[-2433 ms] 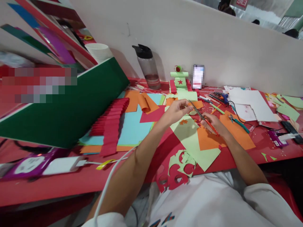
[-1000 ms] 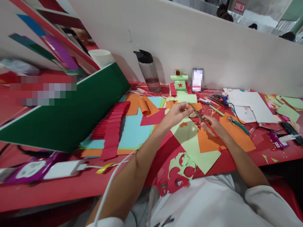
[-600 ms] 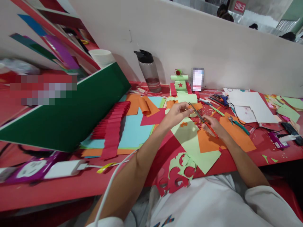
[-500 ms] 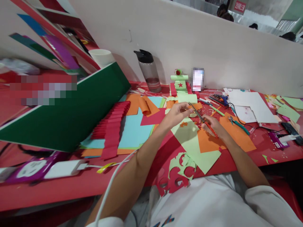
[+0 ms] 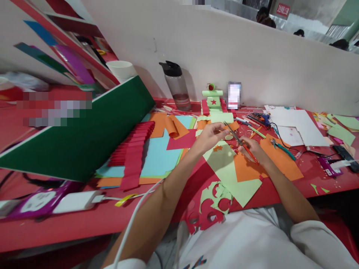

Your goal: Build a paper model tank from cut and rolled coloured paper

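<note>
My right hand (image 5: 251,147) is closed around the orange-red handles of a pair of scissors (image 5: 235,136), whose blades point up and to the left. At the blade tips, my left hand (image 5: 211,135) has its thumb and fingers drawn together; what they pinch is too small to make out. Below the hands lie a pale green sheet (image 5: 221,168), small orange star cutouts (image 5: 218,148) and an orange sheet (image 5: 246,171). Just beyond stands a pale green and red paper model (image 5: 213,101) with a red star, and a pale green paper roll (image 5: 222,117) is in front of it.
A green board (image 5: 84,138) leans at left beside pleated red paper (image 5: 131,153). Behind are a water bottle (image 5: 178,87) and a phone (image 5: 234,96). Pliers (image 5: 283,149), a glue gun (image 5: 265,118) and white sheets (image 5: 308,127) lie right. Paper scraps (image 5: 209,218) hang over the near edge.
The view has tilted very slightly. Both hands and the scissors stay in nearly the same place.
</note>
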Demonstrator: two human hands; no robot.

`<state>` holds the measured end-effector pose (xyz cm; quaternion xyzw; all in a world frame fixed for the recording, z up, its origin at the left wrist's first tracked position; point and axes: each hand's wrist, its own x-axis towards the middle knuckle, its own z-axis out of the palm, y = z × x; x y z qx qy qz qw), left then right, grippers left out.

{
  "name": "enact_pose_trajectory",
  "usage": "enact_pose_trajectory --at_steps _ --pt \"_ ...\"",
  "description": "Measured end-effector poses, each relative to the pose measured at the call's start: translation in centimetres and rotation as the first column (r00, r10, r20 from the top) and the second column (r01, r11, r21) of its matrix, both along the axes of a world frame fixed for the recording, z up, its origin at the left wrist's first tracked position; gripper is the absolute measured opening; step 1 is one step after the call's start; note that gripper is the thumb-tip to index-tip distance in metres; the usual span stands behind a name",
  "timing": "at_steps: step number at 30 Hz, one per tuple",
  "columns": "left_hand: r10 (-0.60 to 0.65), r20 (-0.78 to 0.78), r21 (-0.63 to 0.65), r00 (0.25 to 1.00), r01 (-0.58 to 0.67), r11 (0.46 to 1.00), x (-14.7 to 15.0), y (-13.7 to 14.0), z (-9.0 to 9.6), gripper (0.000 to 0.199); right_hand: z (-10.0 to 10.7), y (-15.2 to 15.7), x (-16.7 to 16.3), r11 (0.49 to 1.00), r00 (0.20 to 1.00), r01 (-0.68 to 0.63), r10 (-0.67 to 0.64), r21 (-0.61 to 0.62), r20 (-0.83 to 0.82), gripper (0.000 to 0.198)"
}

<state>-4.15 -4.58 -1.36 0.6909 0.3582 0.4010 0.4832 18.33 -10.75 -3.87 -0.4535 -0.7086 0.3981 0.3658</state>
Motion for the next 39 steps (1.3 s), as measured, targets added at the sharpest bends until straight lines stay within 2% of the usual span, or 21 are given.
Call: enact_pose_trajectory --at_steps 10,19,24,39 --pt "0.011 -0.019 0.042 1.000 -0.010 0.999 0.10 -0.19 0.27 0.038 0.45 -0.20 -0.01 1.000 1.000 0.006 -0.006 0.005 0.021 0.047" --pt "-0.011 -0.036 0.079 0.999 0.013 0.997 0.33 -0.56 0.53 0.040 -0.30 -0.29 -0.16 0.996 0.998 0.002 -0.008 -0.085 -0.067 0.049" --pt "-0.029 -0.050 0.062 0.998 0.032 0.998 0.32 -0.43 0.20 0.040 -0.03 -0.43 -0.24 0.992 0.996 -0.013 0.001 -0.126 -0.088 0.052" --pt "-0.065 -0.055 0.068 0.996 0.069 0.995 0.06 -0.09 -0.19 0.049 0.18 -0.40 0.06 0.986 0.996 -0.036 0.023 -0.160 -0.082 0.054"
